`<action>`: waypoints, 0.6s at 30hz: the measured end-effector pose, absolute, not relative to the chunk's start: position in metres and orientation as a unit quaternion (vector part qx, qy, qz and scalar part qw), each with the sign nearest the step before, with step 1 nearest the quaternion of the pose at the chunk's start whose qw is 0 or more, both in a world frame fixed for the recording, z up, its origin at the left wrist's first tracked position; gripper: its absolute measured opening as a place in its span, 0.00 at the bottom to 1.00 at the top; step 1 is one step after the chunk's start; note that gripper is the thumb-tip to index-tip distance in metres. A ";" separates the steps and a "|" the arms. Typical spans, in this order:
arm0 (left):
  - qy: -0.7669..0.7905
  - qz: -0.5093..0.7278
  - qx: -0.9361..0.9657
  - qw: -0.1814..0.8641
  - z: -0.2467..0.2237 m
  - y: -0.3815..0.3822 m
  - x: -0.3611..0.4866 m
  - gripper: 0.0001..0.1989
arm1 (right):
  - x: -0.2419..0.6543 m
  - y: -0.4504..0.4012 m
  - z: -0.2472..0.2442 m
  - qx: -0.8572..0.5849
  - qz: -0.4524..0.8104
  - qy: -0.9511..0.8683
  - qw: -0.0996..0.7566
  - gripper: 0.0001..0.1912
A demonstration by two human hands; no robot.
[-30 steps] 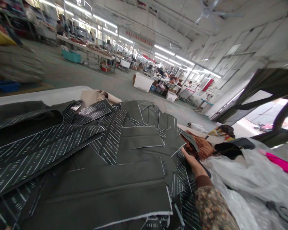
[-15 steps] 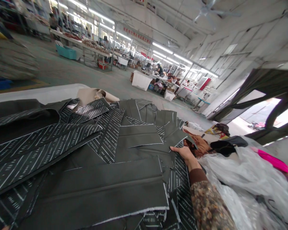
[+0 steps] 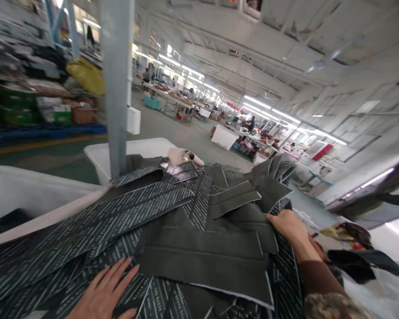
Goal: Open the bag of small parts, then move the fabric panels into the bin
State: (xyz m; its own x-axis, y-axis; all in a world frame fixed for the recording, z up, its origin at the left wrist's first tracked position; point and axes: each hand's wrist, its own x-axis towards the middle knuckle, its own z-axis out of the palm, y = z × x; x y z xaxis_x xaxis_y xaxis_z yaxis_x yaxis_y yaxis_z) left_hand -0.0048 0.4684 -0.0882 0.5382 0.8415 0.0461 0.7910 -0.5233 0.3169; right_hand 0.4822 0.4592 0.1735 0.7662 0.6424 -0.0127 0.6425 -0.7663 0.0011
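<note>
Dark olive fabric panels [image 3: 206, 257] lie in a loose heap before me, some turned to show a black lining with white stripes and printing [image 3: 199, 199]. At the lower left, my left hand [image 3: 106, 290] rests flat on the striped side, fingers spread, holding nothing. My right hand [image 3: 289, 226] is closed on the edge of a dark fabric panel [image 3: 262, 221] at the heap's right side. Its thumb side shows on top; the other fingers are mostly hidden. Beyond this hand, several panels [image 3: 274, 177] stand raised and bent.
White bins [image 3: 93, 155] stand behind and left of the heap, beside a grey post [image 3: 115, 88]. A beige roll [image 3: 176, 157] lies at the far edge. Right of my arm are a black item [image 3: 362, 261] and clear plastic [image 3: 392, 288]. Worktables and people are farther back.
My view has swung left, bringing the post and bins in. My left hand has come onto the heap. Panels near my right hand have lifted and bent up.
</note>
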 end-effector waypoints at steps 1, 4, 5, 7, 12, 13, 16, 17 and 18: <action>0.468 0.073 0.868 0.151 -0.081 0.467 -0.004 0.32 | 0.466 0.463 0.185 0.934 0.007 0.356 0.015 0.25; 0.466 0.059 0.853 0.226 -0.064 0.465 -0.003 0.34 | 0.415 0.473 0.217 0.915 0.043 0.397 0.049 0.24; 0.465 0.072 0.846 0.250 -0.060 0.464 -0.003 0.34 | 0.397 0.477 0.226 0.909 0.054 0.410 0.061 0.22; 0.457 0.104 0.834 0.293 -0.055 0.462 -0.006 0.35 | 0.361 0.485 0.240 0.895 0.075 0.431 0.088 0.18; 0.444 0.176 0.798 0.367 -0.053 0.458 -0.013 0.39 | 0.262 0.509 0.242 0.859 0.100 0.482 0.139 0.10; 0.440 0.193 0.788 0.386 -0.052 0.457 -0.015 0.40 | 0.241 0.514 0.235 0.851 0.100 0.495 0.144 0.10; 0.419 0.248 0.746 0.455 -0.051 0.457 -0.020 0.40 | 0.175 0.527 0.202 0.825 0.092 0.537 0.153 0.11; 0.413 0.266 0.725 0.483 -0.050 0.459 -0.022 0.40 | 0.153 0.531 0.187 0.818 0.086 0.547 0.156 0.11; 0.409 0.283 0.700 0.513 -0.050 0.461 -0.025 0.40 | 0.132 0.533 0.171 0.816 0.081 0.550 0.159 0.11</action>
State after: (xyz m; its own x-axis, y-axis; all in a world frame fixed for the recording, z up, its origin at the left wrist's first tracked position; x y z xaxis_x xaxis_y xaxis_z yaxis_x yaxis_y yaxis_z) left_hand -0.0248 0.4614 -0.0498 0.5060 0.8622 -0.0232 0.2820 -0.1400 0.9491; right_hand 0.1318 0.5328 0.1713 0.3810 0.9236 -0.0425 0.8716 -0.3435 0.3496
